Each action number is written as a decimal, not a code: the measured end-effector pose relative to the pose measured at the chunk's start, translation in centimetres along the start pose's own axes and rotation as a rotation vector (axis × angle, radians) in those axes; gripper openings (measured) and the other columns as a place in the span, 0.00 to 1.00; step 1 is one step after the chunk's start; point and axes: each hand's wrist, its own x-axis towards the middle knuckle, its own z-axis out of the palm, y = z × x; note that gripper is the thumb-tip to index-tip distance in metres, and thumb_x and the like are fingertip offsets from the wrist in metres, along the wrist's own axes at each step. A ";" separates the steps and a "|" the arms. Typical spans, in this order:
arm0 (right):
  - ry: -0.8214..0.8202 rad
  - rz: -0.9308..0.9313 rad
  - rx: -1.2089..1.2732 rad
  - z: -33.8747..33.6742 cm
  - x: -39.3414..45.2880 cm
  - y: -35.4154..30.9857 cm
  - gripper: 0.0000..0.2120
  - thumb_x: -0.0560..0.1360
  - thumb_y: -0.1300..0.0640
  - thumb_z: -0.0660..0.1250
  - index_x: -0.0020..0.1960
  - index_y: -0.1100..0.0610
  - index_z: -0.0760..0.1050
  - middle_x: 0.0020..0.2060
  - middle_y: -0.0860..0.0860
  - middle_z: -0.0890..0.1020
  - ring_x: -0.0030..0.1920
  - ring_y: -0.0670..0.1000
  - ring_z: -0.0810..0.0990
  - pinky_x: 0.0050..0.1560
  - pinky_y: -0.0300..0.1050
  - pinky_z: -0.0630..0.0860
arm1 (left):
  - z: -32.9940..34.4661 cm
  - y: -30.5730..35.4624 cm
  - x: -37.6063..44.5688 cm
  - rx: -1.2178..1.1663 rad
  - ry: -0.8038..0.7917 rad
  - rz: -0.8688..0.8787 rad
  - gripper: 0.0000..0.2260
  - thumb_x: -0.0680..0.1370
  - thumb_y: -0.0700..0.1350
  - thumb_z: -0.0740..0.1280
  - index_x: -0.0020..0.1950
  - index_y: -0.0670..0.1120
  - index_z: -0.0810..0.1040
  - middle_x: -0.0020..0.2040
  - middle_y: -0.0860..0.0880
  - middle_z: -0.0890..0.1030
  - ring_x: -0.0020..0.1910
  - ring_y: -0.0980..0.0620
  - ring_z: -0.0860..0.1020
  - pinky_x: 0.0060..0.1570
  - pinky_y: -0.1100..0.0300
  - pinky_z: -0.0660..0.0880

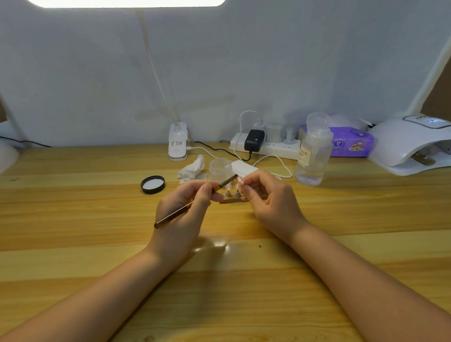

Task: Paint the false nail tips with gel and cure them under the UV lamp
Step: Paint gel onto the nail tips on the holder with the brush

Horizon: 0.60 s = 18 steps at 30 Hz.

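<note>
Left hand (185, 207) pinching brush (195, 200); right hand (268, 197) pinching nail tip (240, 181). Likely light, brittle, wet gel: best gripped by the stand.

Bright white lamp panel (127, 3) at top edge is blown out — main light, coming from above. Tabletop (73, 219) evenly lit, w/ soft shadows under both forearms and a small glare patch on the wood near centre. Wide-angle bend at the edges; backdrop (244, 61) looks grey-blue. Overall soft — fine detail betw. the fingers is blurred.
</note>
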 end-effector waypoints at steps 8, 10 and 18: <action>0.024 0.010 0.033 0.0 0.0 0.0 0.04 0.76 0.65 0.67 0.50 0.59 0.78 0.39 0.48 0.81 0.40 0.44 0.81 0.42 0.40 0.79 | 0.0 0.1 -0.1 -0.070 -0.024 -0.027 0.10 0.78 0.49 0.64 0.53 0.47 0.82 0.45 0.50 0.86 0.48 0.53 0.83 0.49 0.60 0.77; 0.033 0.012 0.032 0.0 0.0 0.1 0.04 0.76 0.65 0.67 0.50 0.60 0.78 0.39 0.50 0.82 0.40 0.46 0.81 0.42 0.42 0.79 | -0.1 0.3 -0.2 -0.091 -0.056 -0.034 0.11 0.78 0.50 0.64 0.53 0.46 0.82 0.45 0.49 0.86 0.49 0.51 0.83 0.50 0.58 0.78; 0.068 0.034 0.021 0.0 -0.1 0.1 0.04 0.75 0.65 0.66 0.49 0.60 0.78 0.37 0.47 0.80 0.39 0.45 0.81 0.40 0.34 0.77 | 0.1 0.5 -0.3 -0.149 -0.072 -0.010 0.12 0.78 0.50 0.63 0.50 0.45 0.82 0.43 0.46 0.85 0.47 0.49 0.83 0.50 0.59 0.77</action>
